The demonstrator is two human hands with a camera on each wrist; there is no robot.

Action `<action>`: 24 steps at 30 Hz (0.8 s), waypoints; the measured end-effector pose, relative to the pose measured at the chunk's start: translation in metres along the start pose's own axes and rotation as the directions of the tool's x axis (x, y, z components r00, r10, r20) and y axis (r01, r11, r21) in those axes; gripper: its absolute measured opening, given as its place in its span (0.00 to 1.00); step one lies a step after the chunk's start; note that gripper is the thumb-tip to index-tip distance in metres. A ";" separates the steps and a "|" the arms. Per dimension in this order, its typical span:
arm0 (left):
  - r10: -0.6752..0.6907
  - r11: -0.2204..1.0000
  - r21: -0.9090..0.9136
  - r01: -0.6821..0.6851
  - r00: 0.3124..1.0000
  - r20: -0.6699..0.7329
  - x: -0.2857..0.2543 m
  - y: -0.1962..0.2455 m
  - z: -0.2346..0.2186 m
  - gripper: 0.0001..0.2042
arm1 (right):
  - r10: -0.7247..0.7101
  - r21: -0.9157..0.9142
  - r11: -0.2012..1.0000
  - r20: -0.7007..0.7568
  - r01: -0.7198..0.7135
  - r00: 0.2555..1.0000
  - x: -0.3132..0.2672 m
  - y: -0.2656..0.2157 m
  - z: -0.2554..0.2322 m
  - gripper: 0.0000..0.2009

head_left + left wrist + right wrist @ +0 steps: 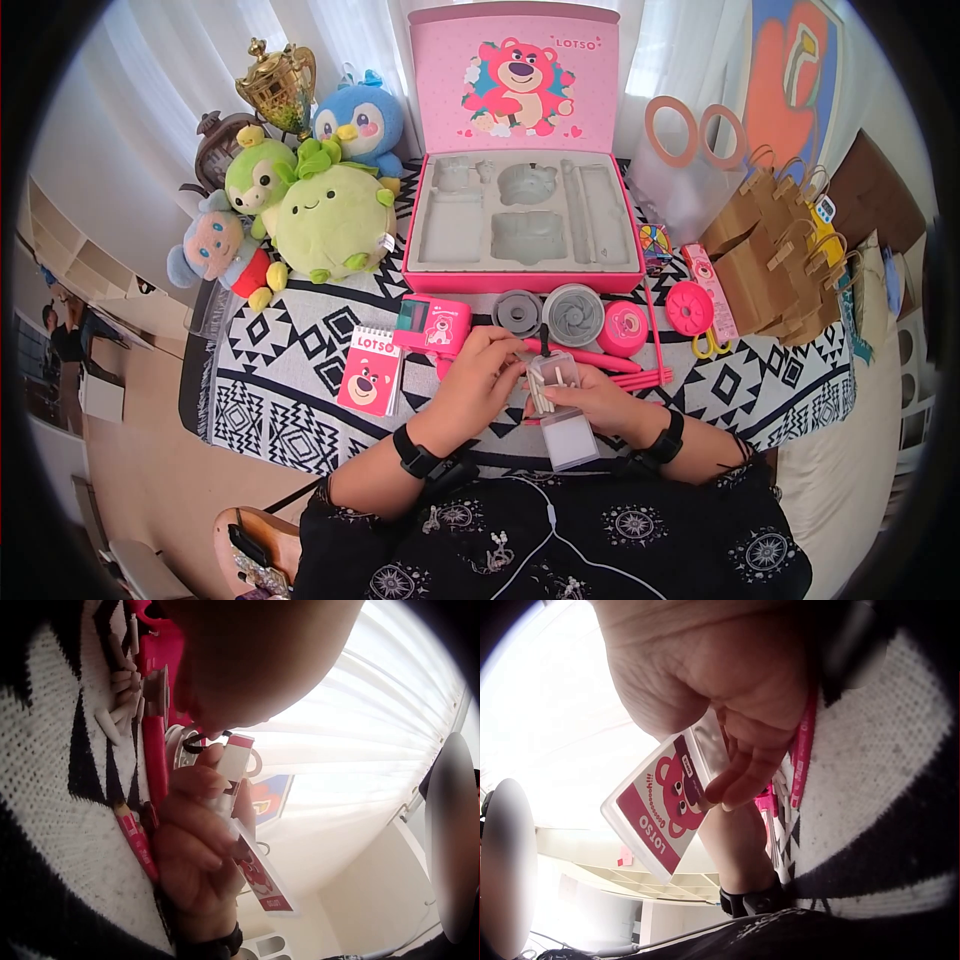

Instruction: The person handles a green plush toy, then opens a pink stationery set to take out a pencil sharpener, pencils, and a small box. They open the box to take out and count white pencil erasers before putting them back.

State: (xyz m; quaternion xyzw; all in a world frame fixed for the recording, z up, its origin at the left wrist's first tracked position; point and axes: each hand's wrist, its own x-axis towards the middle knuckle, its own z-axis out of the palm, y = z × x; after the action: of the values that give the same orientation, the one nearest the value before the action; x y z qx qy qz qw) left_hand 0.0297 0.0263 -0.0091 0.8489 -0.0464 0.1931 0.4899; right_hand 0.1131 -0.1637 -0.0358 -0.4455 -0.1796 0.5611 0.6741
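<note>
Partly behind the right hand (598,397), clear box (570,441)

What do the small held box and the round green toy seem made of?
Small box: probably clear, smooth plastic; see-through edges frame its printed label. Round green toy: likely plush fabric, soft and matte, judging by its fuzzy-looking surface.

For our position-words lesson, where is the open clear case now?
In the head view, the right hand holds the case just right of centre, beside the left hand.
</note>
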 end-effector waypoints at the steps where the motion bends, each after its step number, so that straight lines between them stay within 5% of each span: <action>1: 0.000 1.000 0.000 0.000 1.000 0.000 0.000 -0.003 0.000 0.10 | 0.007 0.001 1.000 -0.005 -0.007 1.000 0.000 0.000 0.000 0.14; 3: 0.153 0.987 0.063 -0.150 0.987 -0.057 -0.001 -0.011 0.000 0.08 | 0.004 0.004 1.000 -0.004 -0.004 1.000 -0.001 0.000 0.001 0.14; 10: 0.071 0.997 -0.012 -0.073 0.992 -0.107 -0.006 -0.006 -0.007 0.06 | 0.006 -0.010 1.000 -0.009 -0.006 1.000 0.000 0.000 0.000 0.14; 13: 0.212 0.977 -0.010 -0.215 0.970 -0.118 -0.008 -0.008 -0.007 0.07 | -0.003 -0.015 1.000 -0.022 0.003 1.000 -0.001 -0.001 0.003 0.14; 24: 0.318 0.948 -0.009 -0.318 0.947 0.050 -0.005 -0.005 -0.006 0.08 | -0.050 -0.086 0.995 -0.007 0.049 0.999 -0.001 -0.002 0.005 0.14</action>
State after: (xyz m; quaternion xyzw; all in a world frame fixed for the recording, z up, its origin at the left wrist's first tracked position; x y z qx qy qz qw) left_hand 0.0244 0.0339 -0.0126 0.8346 -0.1951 0.2481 0.4514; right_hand 0.1103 -0.1626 -0.0316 -0.4719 -0.2115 0.5340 0.6689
